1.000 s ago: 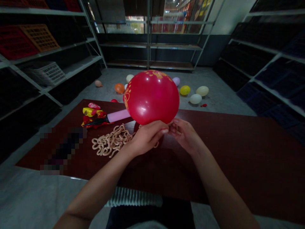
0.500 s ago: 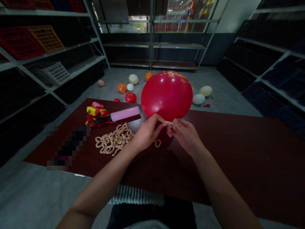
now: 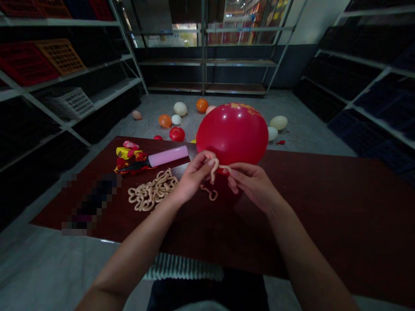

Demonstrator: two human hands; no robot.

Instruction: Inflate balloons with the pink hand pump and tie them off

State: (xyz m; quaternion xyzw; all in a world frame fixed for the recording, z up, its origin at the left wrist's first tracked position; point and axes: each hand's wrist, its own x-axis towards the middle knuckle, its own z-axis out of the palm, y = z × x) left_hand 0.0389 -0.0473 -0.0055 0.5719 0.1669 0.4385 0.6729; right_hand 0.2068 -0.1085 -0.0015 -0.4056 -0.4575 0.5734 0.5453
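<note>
Precariously, the pale strand hangs from the pinched fingertips of the left hand, while the right hand curls half open at its other end; the dim view hides whether those fingers truly grip. A slip could drop it onto the loose piece below. The red balloon sits just beyond both hands, and a knuckle bump might roll it over the far edge of the dark red table. Room opens rightward; on the left, the heap of pale loops and pink pump crowd close.
</note>
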